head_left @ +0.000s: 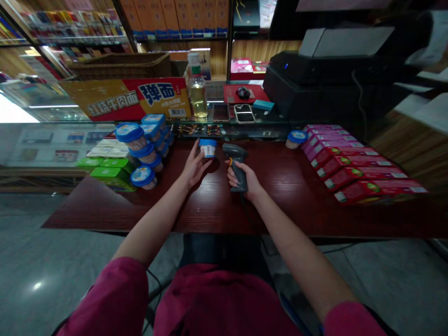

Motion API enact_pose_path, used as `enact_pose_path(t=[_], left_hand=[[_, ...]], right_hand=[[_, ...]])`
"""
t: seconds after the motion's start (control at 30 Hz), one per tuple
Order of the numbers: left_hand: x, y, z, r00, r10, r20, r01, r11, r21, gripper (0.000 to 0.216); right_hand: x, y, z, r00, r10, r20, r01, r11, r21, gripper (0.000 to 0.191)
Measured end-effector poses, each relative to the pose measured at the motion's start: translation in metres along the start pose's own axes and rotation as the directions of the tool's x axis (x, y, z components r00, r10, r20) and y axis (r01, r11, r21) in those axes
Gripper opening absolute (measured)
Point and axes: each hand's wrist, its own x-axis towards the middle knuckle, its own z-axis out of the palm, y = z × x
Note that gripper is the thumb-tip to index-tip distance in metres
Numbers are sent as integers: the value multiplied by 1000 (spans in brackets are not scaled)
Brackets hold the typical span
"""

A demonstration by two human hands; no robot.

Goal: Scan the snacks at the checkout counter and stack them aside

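Observation:
A small tub with a blue lid [208,150] is gripped in my left hand [194,169], its barcode side turned toward me and to the right. My right hand [246,180] is wrapped round the handle of a dark barcode scanner [235,151], whose head points left at the tub across a short gap. A cable runs down from the scanner's grip. Left of my left hand stand several stacked blue-lidded tubs [143,154]. One more blue-lidded tub [296,139] sits at the right, beside the boxes.
Green-and-white packs [112,172] stand at the left of the dark wooden table [210,210]. Red and purple boxes [353,163] form a row at the right. Behind are a carton [133,99], a bottle [198,95], a phone [244,113], a mouse [243,92] and a black machine [315,93].

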Motion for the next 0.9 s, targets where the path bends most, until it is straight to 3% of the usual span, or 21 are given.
enact_pose_path(t=[0.13, 0.3, 0.43, 0.77, 0.9], left_hand=[[-5, 6, -20, 995, 96, 4, -96, 991, 96, 70], [4, -1, -27, 978, 206, 40, -210, 967, 144, 77], [3, -2, -24, 974, 224, 40, -228, 960, 161, 75], [-12, 4, -5, 971, 219, -91, -209, 972, 111, 55], [-19, 5, -5, 953, 262, -154, -239, 959, 152, 59]], right_hand=[[9, 20, 15, 1000, 12, 19, -11, 998, -61, 28], [6, 25, 16, 1000, 10, -1, -10, 992, -124, 34], [5, 25, 15, 1000, 0, -16, -2, 993, -122, 32], [2, 24, 17, 999, 20, -51, -25, 995, -92, 27], [-3, 22, 19, 999, 24, -29, -27, 995, -95, 27]])
